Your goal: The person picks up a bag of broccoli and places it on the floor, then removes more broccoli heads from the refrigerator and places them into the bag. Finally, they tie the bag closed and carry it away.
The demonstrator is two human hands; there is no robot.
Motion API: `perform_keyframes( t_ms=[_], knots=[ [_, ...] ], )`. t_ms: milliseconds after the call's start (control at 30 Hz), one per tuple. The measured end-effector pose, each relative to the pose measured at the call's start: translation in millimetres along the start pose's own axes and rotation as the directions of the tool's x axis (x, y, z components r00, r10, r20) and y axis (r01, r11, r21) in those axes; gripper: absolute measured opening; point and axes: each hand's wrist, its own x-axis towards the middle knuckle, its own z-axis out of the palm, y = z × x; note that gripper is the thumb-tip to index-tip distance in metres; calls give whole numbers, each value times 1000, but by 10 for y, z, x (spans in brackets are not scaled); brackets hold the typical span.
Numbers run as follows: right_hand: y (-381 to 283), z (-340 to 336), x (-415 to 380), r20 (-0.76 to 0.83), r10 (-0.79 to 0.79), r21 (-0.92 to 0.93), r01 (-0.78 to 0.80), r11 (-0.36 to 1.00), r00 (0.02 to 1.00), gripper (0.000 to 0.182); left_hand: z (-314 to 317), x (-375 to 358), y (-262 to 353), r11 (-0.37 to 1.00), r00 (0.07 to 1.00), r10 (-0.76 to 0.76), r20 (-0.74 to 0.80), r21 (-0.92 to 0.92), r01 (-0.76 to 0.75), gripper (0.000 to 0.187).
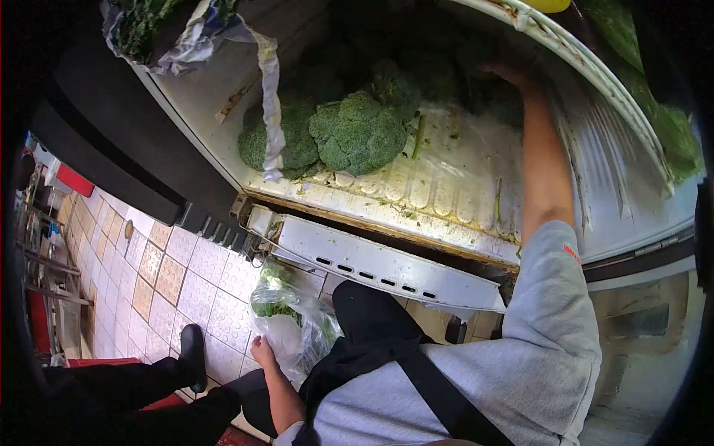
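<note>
My right hand point(513, 73) reaches deep into the open fridge, among heads of broccoli at the dark back. Shadow hides its fingers and whatever they touch. Nearer the front, a large broccoli head point(358, 134) rests on the ribbed fridge floor, with another broccoli head point(297, 141) to its left, partly behind a hanging strip of torn wrapping point(269, 111). Low on the left, my left hand point(262, 352) is closed at the edge of a clear plastic bag point(305, 327). Green vegetables point(275, 297) show inside that bag, which stands by my knee.
A white vented panel point(387, 264) juts out below the fridge floor. The fridge door point(625, 149) stands open on the right. Wrapped dark greens point(145, 30) hang over the upper left. On the tiled floor point(216, 282) is a black shoe point(192, 358) with a dark trouser leg.
</note>
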Motion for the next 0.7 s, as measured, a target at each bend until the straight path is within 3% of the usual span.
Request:
perform_keyframes(
  t_ms=[33, 100, 200, 233, 267, 367, 467, 533, 567, 600, 667, 700],
  knots=[
    [0, 65, -21, -29, 48, -44, -50, 998, 998, 86, -12, -117, 121, 1000, 1000, -8, 0, 2, 8, 39],
    [-153, 176, -125, -141, 66, -215, -96, 972, 988, 87, -61, -372, 430, 929, 978, 152, -146, 359, -91, 36],
    [-317, -106, -89, -51, 55, -145, -62, 987, 997, 87, -128, -554, 634, 939, 950, 252, -186, 285, -193, 34],
    [-27, -69, 24, -83, -91, 109, 100, 989, 992, 88, -150, -579, 633, 916, 931, 320, -177, 310, -255, 32],
    [273, 5, 130, -143, -107, 77, 119, 990, 984, 89, -161, -608, 617, 918, 934, 309, -180, 313, -243, 32],
    [432, 132, 262, -162, -108, 45, 116, 992, 981, 88, -151, -643, 582, 929, 949, 288, -127, 277, -245, 31],
    [571, 165, 289, -207, 42, 225, 6, 974, 977, 88, -80, -735, 719, 907, 946, 301, -118, 342, -245, 31],
    [970, 321, 500, -198, -45, 177, 81, 981, 979, 87, -23, -779, 817, 893, 928, 345, -138, 354, -279, 33],
    [1014, 358, 558, -192, -79, 163, 111, 980, 978, 87, -11, -811, 869, 843, 869, 468, -163, 377, -383, 36],
    [916, 401, 568, -257, -11, 15, 15, 1000, 966, 86, -19, -854, 920, 781, 793, 580, -187, 405, -476, 38],
    [596, 367, 487, -331, 40, -117, -84, 990, 943, 86, -57, -964, 1049, 768, 776, 601, -193, 407, -494, 43],
    [308, 197, 322, -187, 19, -170, -52, 984, 982, 85, -76, -990, 1076, 747, 765, 624, -160, 410, -523, 43]
  ],
)
